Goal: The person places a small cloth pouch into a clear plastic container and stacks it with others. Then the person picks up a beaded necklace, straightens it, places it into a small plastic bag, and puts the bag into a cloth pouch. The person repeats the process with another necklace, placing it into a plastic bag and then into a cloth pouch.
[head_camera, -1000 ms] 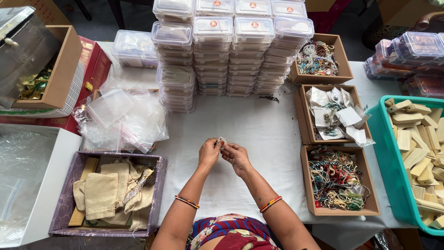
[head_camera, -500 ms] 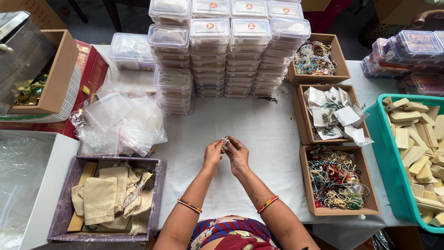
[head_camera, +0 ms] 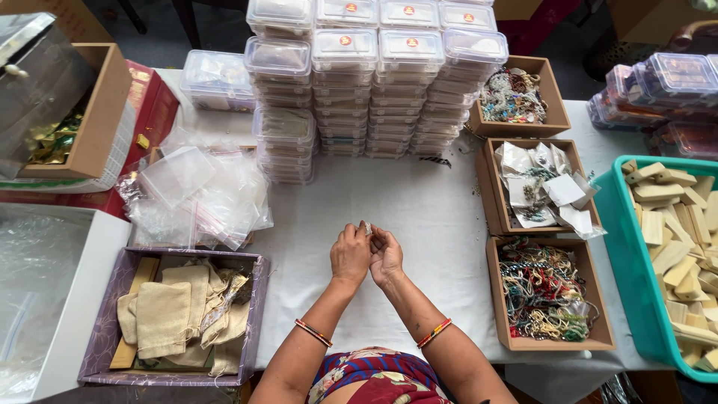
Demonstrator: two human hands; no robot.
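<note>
Beads, or some small beaded piece (head_camera: 366, 227), sit pinched between the two hands above the middle of the desk (head_camera: 419, 202); only a pale, glinting tip shows past the fingertips, so what kind of piece it is I cannot tell; the left hand (head_camera: 351, 254) is curled narrow with thumb and fingers closed on it, and the right hand (head_camera: 387, 256) meets it from the other side, its fingers also closed on the same piece; both hands are raised a little off the white cloth, touching each other.

By its look the piece should be very light and limp, likely strung, so it would sag or slip if held by one end; it is small enough to drop through loose fingers, and thin thread or a clasp could be delicate; a fingertip pinch at two near points, as shown, seems the sound hold.

Toward the right edge of the desk stand three brown boxes in a row: the near one (head_camera: 495, 299) holds tangled coloured strings of beads, the middle one (head_camera: 486, 187) holds small white packets, the far one (head_camera: 557, 90) holds more beadwork; past them a teal bin (head_camera: 617, 247) holds pale wooden blocks; along the far edge rise stacks of clear plastic boxes (head_camera: 374, 82); at the left lie clear zip bags (head_camera: 194, 194), and at the near left corner a purple tray (head_camera: 105, 329) holds cloth pouches (head_camera: 161, 314).
</note>
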